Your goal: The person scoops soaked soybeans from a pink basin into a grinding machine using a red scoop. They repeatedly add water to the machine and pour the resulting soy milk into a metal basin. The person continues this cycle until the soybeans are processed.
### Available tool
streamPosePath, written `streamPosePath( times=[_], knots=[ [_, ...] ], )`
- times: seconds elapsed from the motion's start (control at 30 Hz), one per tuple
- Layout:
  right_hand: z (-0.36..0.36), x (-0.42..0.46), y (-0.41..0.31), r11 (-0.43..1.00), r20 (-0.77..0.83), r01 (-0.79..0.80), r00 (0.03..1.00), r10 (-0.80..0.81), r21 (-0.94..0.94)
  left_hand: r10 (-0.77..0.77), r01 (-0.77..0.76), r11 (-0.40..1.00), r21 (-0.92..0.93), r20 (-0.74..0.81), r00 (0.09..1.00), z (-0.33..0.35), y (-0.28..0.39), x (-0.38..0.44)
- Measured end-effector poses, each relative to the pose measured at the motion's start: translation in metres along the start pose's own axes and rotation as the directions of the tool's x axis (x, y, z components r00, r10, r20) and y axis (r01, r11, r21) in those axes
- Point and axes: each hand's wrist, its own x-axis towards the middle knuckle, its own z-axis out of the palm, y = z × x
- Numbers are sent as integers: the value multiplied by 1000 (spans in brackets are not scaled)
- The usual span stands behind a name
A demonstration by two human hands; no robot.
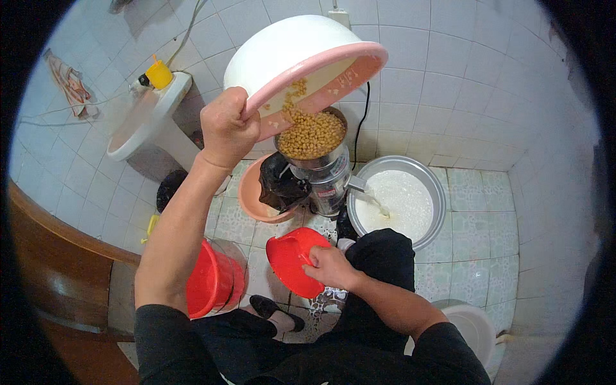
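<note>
My left hand (230, 124) grips the pink rim of a white plastic basin (288, 45), tilted steeply above a metal grinding machine (329, 185). Soaked soybeans (313, 134) fill the machine's round hopper, and more slide down from the basin's inside. In my right hand (332, 266) is a red plastic scoop (296, 262), held low in front of the machine; its inside looks bare. From the machine's metal spout (357, 184) a pale liquid runs into a wide aluminium pot (437, 211) holding white, frothy liquid (394, 204).
An orange basin (250, 202) stands left of the machine, under a black plastic bag (281, 185). Near my left foot is a red bucket (211, 279). A white tub (474, 327) sits behind my right arm. At left a washbasin (163, 106) carries a yellow cup (159, 74). A black cord (361, 125) runs along the tiled wall.
</note>
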Motion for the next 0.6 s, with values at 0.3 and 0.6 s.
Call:
streamPosePath(
  times=[0.3,0.6],
  knots=[
    [-7,1,-8,997,100,-71,992,75,-38,158,-158,986,51,20,987,4,-2,-1],
    [-6,-1,-5,999,137,-48,989,47,1,218,-219,975,23,21,976,7,1,-21]
  ],
)
